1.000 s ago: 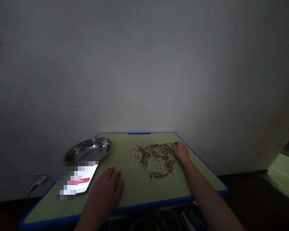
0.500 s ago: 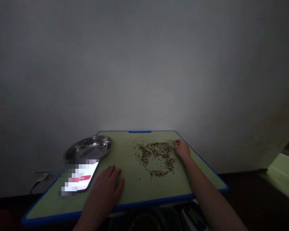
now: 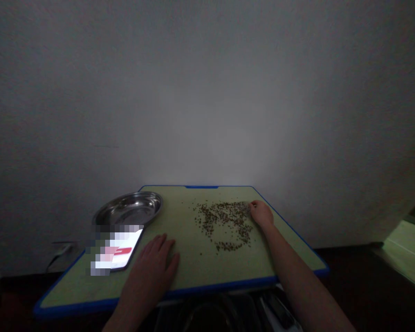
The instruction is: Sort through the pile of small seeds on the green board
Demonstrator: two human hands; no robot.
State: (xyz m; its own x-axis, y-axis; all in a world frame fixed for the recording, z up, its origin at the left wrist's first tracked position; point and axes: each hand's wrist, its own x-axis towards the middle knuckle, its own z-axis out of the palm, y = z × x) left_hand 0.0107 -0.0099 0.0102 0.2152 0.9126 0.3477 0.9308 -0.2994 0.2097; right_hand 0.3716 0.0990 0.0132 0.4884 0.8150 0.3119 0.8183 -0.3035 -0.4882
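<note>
Small dark brown grains (image 3: 228,216), like seeds or dried peppercorns, lie scattered on the pale green tabletop (image 3: 193,272). At their far right edge my right hand (image 3: 262,214) is closed, its fingertips pinching a thin, see-through piece (image 3: 246,206) whose kind I cannot make out. It reaches left from my fingers over the nearest grains. My left hand (image 3: 155,260) rests palm down on the table, fingers stretched out and holding nothing. It lies left of the grains, just right of a lit phone (image 3: 127,251).
A shallow steel basin (image 3: 131,210) stands at the table's back left, behind the phone. The table has a blue rim (image 3: 228,285) and backs onto a grey wall (image 3: 207,101). Dark objects sit below its front edge. A pale green surface (image 3: 411,249) lies far right.
The camera view has shifted slightly, so the table sits a little higher. The see-through piece at my right fingertips now appears nearer to the hand. My left hand stays in place on the table.
</note>
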